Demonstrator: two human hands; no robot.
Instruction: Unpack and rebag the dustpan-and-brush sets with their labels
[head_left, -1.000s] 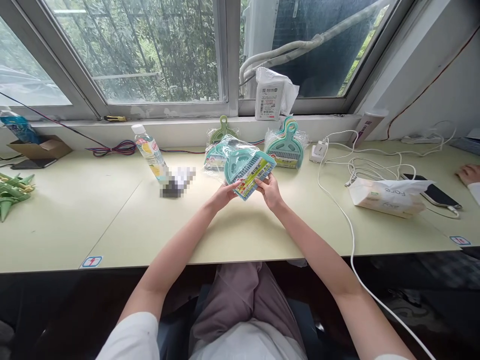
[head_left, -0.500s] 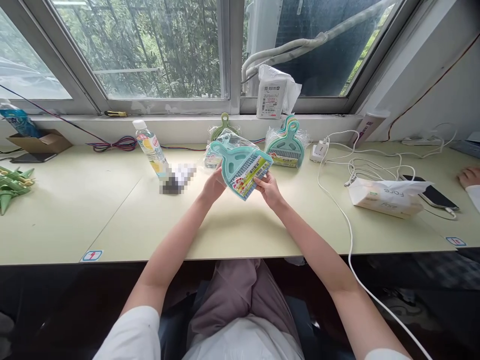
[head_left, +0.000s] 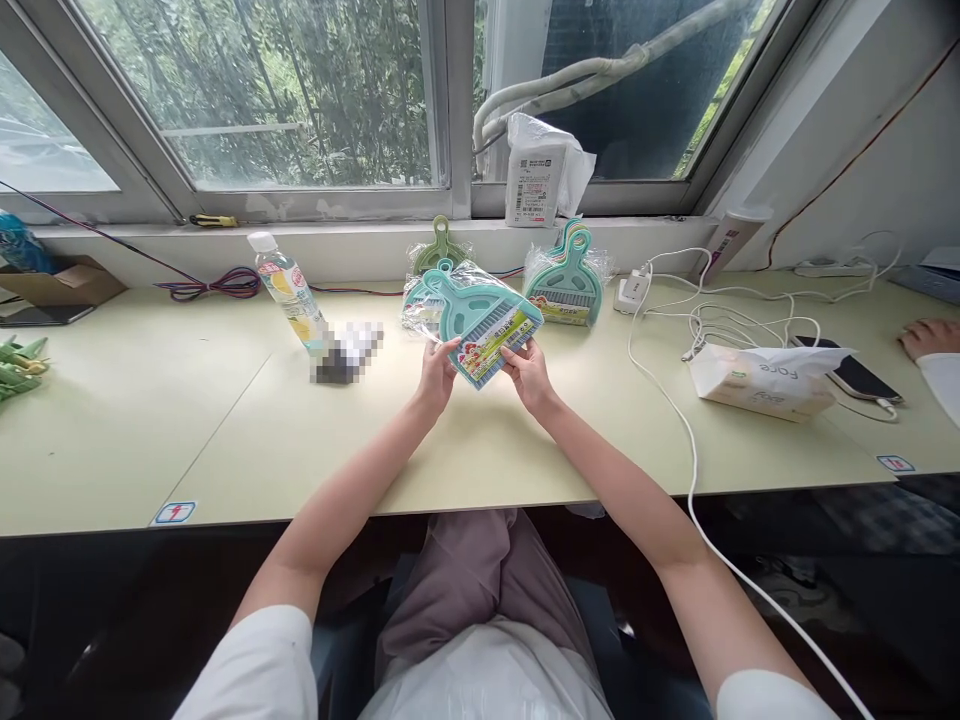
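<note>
Both hands hold one teal mini dustpan set (head_left: 480,318) in clear wrap with a colourful label, lifted just above the pale green table (head_left: 187,420). My left hand (head_left: 437,375) pinches its lower left edge. My right hand (head_left: 527,372) grips the lower right corner by the label. Behind it lies another wrapped set with a green handle (head_left: 439,250), and to the right a stack of wrapped teal sets (head_left: 564,285).
A drink bottle (head_left: 289,300) stands left of the sets. White cables (head_left: 697,330), a charger, a tissue pack (head_left: 761,380) and a phone (head_left: 851,370) lie on the right. Another person's hand (head_left: 926,338) rests at the far right edge. A white packet (head_left: 536,180) sits on the windowsill.
The dustpan set has turned in my hands, handle now pointing up-left, and my left hand has shifted along its lower edge. The view has drifted slightly.
</note>
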